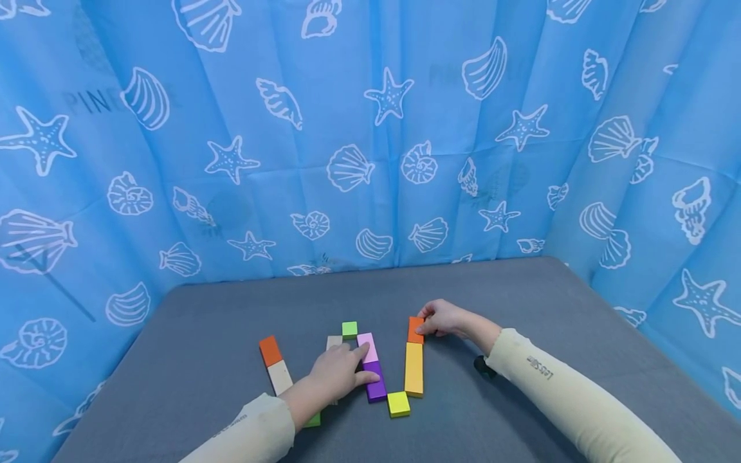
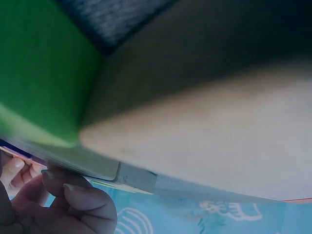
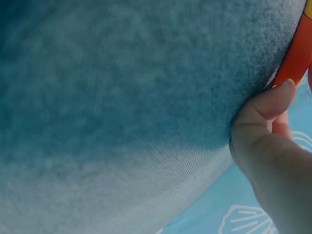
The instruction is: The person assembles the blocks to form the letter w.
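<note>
1. The orange block [image 1: 415,329] lies on the grey table [image 1: 521,289], right of its middle, butted end to end against the far end of the yellow block [image 1: 413,368], which runs toward the near edge.
2. The right hand [image 1: 442,317] pinches the orange block's far end with curled fingertips; the right wrist view shows a thumb [image 3: 267,105] against its orange edge [image 3: 295,56].
3. The left hand [image 1: 338,373] lies flat, fingers fairly straight, its fingertips touching the pink block [image 1: 367,347] and the purple block [image 1: 375,381], which form a second row beside the yellow one. It grips nothing.
4. Risk: a sideways nudge from the right hand would likely skew the orange block off the yellow one and open the joint.
5. Risk: the left palm also covers a beige block [image 1: 334,342]; any drag of that hand could shift both rows.
6. Further out sit a small green block [image 1: 349,330] toward the far edge, a lime block [image 1: 398,404] at the yellow block's near end, and an orange-and-cream pair [image 1: 275,365] to the left.
7. Both forearms, in cream sleeves [image 1: 556,386], come in from the near edge.
</note>
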Tool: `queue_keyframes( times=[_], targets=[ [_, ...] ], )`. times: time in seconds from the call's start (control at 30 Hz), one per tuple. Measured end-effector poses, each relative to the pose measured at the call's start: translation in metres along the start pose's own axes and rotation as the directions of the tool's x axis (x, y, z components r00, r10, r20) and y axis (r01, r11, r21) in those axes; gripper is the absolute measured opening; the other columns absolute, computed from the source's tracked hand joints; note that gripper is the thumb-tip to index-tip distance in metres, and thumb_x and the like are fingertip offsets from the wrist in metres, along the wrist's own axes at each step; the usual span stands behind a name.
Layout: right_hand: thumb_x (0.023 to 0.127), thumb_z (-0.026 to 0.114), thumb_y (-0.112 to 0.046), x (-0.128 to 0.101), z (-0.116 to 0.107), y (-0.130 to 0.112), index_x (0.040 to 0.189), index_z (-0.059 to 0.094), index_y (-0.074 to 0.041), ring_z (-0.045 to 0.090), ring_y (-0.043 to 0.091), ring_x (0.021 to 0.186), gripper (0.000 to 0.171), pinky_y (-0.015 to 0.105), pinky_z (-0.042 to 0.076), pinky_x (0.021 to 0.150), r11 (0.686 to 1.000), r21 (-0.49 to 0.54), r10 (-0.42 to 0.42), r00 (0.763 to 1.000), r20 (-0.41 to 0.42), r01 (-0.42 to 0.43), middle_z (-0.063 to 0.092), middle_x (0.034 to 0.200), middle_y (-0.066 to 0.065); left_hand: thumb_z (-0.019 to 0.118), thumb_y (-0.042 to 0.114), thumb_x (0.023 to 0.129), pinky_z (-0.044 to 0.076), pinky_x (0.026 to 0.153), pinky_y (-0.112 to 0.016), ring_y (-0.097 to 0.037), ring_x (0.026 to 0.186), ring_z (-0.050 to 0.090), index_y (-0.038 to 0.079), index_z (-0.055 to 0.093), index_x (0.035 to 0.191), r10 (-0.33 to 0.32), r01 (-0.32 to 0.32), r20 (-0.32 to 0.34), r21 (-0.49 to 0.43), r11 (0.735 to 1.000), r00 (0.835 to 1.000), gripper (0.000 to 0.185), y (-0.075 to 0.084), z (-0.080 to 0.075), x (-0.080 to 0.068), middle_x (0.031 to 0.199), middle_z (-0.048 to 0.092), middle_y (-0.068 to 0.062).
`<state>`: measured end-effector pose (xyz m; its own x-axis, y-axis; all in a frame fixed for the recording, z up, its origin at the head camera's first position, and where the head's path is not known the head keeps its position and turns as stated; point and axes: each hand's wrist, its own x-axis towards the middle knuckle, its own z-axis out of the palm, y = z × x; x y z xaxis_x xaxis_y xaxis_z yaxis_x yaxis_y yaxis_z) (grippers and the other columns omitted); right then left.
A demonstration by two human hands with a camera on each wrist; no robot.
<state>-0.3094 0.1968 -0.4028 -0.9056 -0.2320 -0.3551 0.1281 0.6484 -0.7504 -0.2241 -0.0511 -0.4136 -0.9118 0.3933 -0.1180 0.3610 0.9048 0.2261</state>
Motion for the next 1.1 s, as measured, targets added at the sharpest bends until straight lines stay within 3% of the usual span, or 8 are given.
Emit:
queue_keyframes(
  times=[0.67, 1.1],
  targets=[
    [0.088, 0.071, -0.008, -0.0024, 0.0015, 0.0011, 0.106, 0.061, 0.001, 0.052, 0.019, 0.081, 0.022, 0.028, 0.045, 0.066, 0.999, 0.009, -0.032, 0.999, 0.006, 0.032, 0.057, 0.093, 0.007, 0.066, 0.056, 0.085, 0.048, 0.093, -0.047, -0.03, 0.11, 0.058, 0.013, 0.055, 0.139, -0.007, 0.007, 0.009, -0.005, 1.0, 1.0, 0.07, 0.0014, -0.0025, 0.0002, 0.122, 0.063, -0.015],
    [0.088, 0.073, -0.012, -0.0039, -0.0021, -0.0004, 0.105, 0.061, 0.001, 0.052, 0.02, 0.08, 0.025, 0.027, 0.046, 0.066, 0.999, 0.013, -0.044, 0.998, 0.038, 0.044, 0.057, 0.092, 0.009, 0.068, 0.054, 0.085, 0.05, 0.089, -0.045, -0.027, 0.101, 0.06, 0.013, 0.056, 0.138, 0.004, -0.004, 0.007, -0.003, 1.0, 1.0, 0.068, 0.0003, -0.0018, 0.0017, 0.115, 0.064, -0.014]
  ],
)
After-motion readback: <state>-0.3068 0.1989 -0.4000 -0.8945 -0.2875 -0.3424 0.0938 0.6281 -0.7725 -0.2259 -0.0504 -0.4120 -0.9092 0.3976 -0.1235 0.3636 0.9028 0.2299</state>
